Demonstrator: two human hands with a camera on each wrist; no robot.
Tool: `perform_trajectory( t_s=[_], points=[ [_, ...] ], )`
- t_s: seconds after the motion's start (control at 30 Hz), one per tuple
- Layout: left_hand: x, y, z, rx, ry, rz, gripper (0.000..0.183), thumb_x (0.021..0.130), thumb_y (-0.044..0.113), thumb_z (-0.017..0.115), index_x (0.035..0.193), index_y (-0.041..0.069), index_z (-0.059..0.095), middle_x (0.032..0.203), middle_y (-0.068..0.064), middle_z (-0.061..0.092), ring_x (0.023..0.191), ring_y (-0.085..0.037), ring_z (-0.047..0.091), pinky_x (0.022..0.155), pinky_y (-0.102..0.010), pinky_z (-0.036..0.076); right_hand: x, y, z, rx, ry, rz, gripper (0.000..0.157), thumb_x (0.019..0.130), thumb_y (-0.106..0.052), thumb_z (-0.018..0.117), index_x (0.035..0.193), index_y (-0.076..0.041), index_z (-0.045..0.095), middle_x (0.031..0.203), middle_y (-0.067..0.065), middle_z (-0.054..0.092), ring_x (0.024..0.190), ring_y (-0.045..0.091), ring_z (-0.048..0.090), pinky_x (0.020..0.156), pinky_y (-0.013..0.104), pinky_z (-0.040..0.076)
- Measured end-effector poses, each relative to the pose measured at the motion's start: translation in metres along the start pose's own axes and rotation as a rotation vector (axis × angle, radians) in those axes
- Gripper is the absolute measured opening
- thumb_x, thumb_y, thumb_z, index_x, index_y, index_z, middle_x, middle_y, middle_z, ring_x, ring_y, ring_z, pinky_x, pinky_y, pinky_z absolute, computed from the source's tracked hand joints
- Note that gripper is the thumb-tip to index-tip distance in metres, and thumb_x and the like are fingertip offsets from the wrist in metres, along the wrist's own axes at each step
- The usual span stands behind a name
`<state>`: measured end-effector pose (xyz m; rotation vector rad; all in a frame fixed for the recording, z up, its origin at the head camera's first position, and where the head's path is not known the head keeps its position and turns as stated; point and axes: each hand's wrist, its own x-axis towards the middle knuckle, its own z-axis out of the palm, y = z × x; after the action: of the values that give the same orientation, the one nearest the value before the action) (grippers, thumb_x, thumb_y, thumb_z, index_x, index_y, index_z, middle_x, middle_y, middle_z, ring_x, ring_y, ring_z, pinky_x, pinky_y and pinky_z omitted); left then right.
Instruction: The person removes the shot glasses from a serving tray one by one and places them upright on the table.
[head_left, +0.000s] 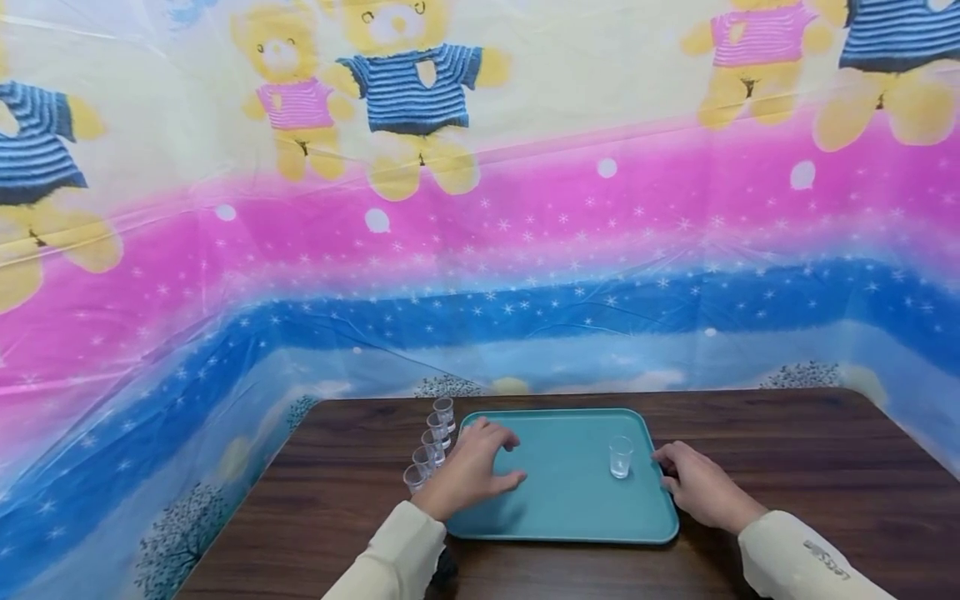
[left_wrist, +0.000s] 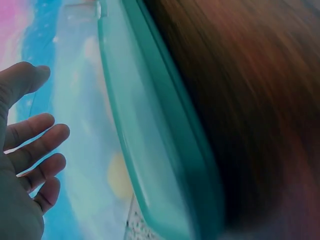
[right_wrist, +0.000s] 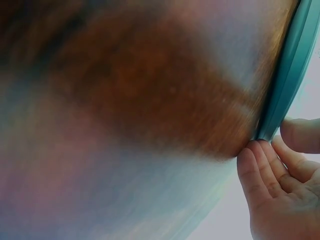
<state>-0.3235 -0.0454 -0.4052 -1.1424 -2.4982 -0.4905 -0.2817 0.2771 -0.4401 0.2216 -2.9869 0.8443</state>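
Observation:
A turquoise rectangular tray (head_left: 562, 508) lies flat on the table. One small clear shot glass (head_left: 620, 458) stands upright toward the tray's right side. My left hand (head_left: 474, 462) hovers over the tray's left part, thumb and fingers spread apart with nothing between them; the left wrist view shows the same bare hand (left_wrist: 35, 155). At the tray's right edge is my right hand (head_left: 705, 487). In the right wrist view that hand (right_wrist: 285, 185) pinches the tray rim (right_wrist: 286, 75), thumb on one side and fingertips on the other.
Several more clear shot glasses (head_left: 423, 460) stand in a slanting row along the tray's left side, partly behind my left hand. The dark wood table (head_left: 810, 467) extends around the tray. A patterned cloth with bears (head_left: 450, 250) hangs behind the table's far edge.

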Motion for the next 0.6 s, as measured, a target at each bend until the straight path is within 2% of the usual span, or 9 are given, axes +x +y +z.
perform_trajectory(
  t_s=[0.2, 0.37, 0.6],
  points=[
    [0.021, 0.016, 0.021, -0.032, -0.053, 0.003, 0.032, 0.075, 0.036, 0.064, 0.100, 0.017, 0.057, 0.094, 0.005, 0.056, 0.086, -0.007, 0.040, 0.078, -0.032, 0.033, -0.001, -0.001, 0.002, 0.002, 0.018, -0.008, 0.029, 0.080, 0.002, 0.056, 0.108, -0.002, 0.052, 0.093, 0.004, 0.049, 0.087, 0.019, 0.052, 0.065, 0.034, 0.045],
    [0.044, 0.035, 0.041, -0.085, -0.085, 0.009, 0.033, 0.076, 0.039, 0.062, 0.102, 0.019, 0.057, 0.094, 0.008, 0.055, 0.083, -0.005, 0.038, 0.075, -0.029, 0.035, -0.002, 0.005, 0.002, -0.019, 0.030, 0.017, 0.028, 0.081, 0.001, 0.056, 0.107, -0.004, 0.052, 0.093, 0.003, 0.048, 0.087, 0.018, 0.051, 0.065, 0.033, 0.045],
    [0.070, 0.058, 0.057, -0.053, -0.059, 0.027, 0.033, 0.076, 0.038, 0.062, 0.102, 0.019, 0.057, 0.092, 0.007, 0.055, 0.079, -0.005, 0.035, 0.075, -0.029, 0.034, -0.001, 0.001, 0.003, -0.025, 0.043, 0.001, 0.026, 0.081, 0.001, 0.056, 0.106, -0.005, 0.052, 0.092, 0.004, 0.048, 0.086, 0.017, 0.052, 0.066, 0.033, 0.045]
  ],
)
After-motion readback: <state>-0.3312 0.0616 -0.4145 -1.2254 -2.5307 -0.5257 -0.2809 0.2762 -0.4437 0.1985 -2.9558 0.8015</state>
